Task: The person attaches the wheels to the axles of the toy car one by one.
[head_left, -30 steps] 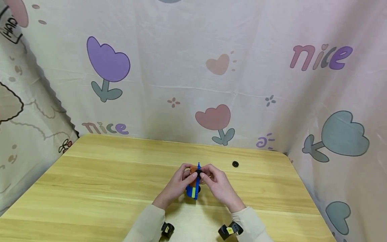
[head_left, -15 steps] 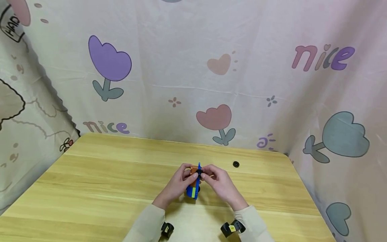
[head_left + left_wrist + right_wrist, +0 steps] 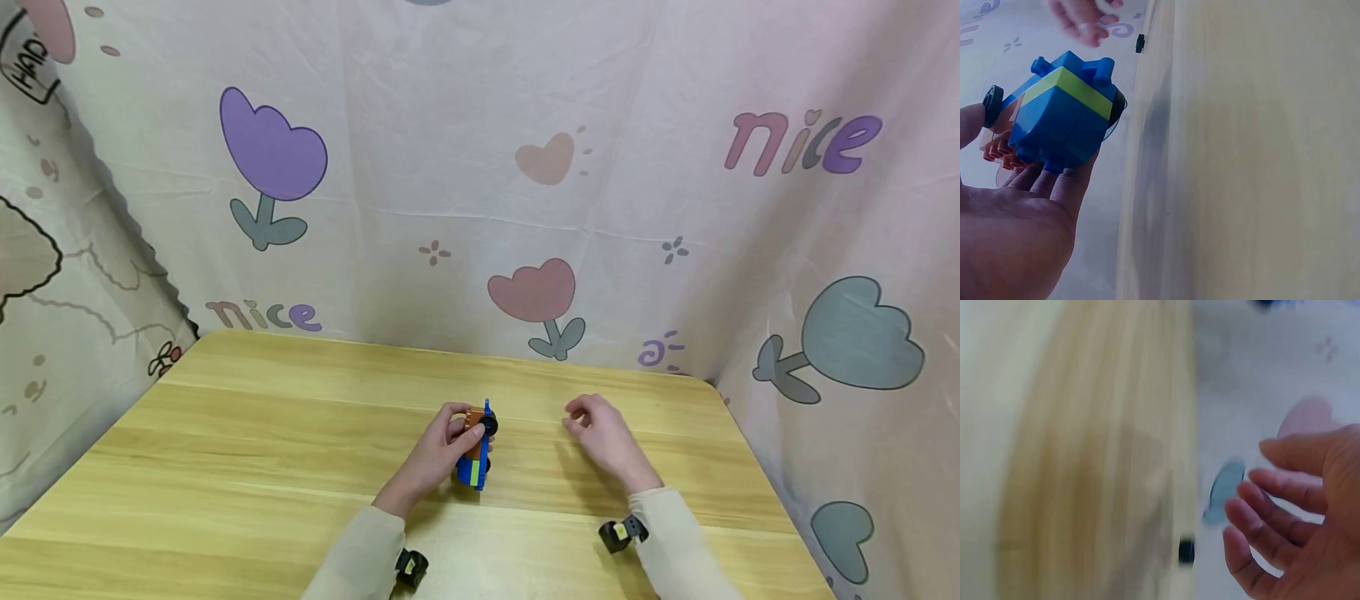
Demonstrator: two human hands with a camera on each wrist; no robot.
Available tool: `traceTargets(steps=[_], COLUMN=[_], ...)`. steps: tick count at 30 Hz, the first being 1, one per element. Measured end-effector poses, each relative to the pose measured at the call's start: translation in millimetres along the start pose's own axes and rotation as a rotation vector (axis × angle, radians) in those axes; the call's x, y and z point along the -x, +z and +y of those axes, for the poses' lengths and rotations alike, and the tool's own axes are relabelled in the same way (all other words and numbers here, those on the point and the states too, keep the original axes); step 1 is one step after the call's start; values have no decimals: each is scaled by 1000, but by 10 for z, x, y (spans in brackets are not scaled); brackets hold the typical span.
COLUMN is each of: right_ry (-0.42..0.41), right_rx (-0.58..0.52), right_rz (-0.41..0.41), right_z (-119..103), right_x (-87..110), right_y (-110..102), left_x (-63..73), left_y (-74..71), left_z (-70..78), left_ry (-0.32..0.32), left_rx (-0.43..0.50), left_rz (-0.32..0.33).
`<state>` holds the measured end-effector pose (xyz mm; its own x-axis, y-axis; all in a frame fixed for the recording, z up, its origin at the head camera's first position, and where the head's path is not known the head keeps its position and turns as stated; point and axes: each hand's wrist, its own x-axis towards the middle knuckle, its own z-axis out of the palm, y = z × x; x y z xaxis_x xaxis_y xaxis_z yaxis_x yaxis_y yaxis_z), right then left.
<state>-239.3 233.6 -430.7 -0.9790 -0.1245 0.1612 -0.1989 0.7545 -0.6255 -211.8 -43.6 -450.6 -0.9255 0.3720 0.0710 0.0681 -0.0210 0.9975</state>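
Note:
My left hand [image 3: 435, 454] grips a toy car [image 3: 472, 471] built of blue, orange and lime blocks, held above the table. In the left wrist view its blue end with a lime stripe [image 3: 1079, 94] faces the camera, and the thumb presses a black wheel [image 3: 993, 106] on its side. My right hand [image 3: 609, 437] is apart from the car, over the right part of the table, with loosely bent fingers and nothing in them. A loose black wheel [image 3: 1186, 550] stands out in the right wrist view; in the head view the right hand hides it.
The light wooden table [image 3: 262, 450] spreads under both hands. A printed cloth [image 3: 420, 150] hangs behind its far edge and along the sides. Each wrist carries a small black camera, such as the right camera [image 3: 618, 533].
My right hand has left the toy car and moved right, over the loose wheel's spot. The left hand keeps hold of the car and has shifted slightly left.

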Motion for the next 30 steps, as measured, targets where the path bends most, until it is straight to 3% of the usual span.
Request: traceTargets(steps=[6, 14, 22, 30], right_ry=[67, 104, 69, 71], right_rx=[80, 97, 69, 110], right_rz=[-1, -49, -86, -126], right_z=[265, 414, 561, 594], right_x=[-104, -222, -334, -403], right_y=[-181, -225, -160, -117], left_x=[3, 12, 26, 43], left_y=[-12, -25, -31, -22], left_z=[-23, -34, -54, -41], left_ry=[-2, -6, -32, -21], left_rx=[-6, -1, -3, -8], left_rz=[-6, -26, -65, -81])
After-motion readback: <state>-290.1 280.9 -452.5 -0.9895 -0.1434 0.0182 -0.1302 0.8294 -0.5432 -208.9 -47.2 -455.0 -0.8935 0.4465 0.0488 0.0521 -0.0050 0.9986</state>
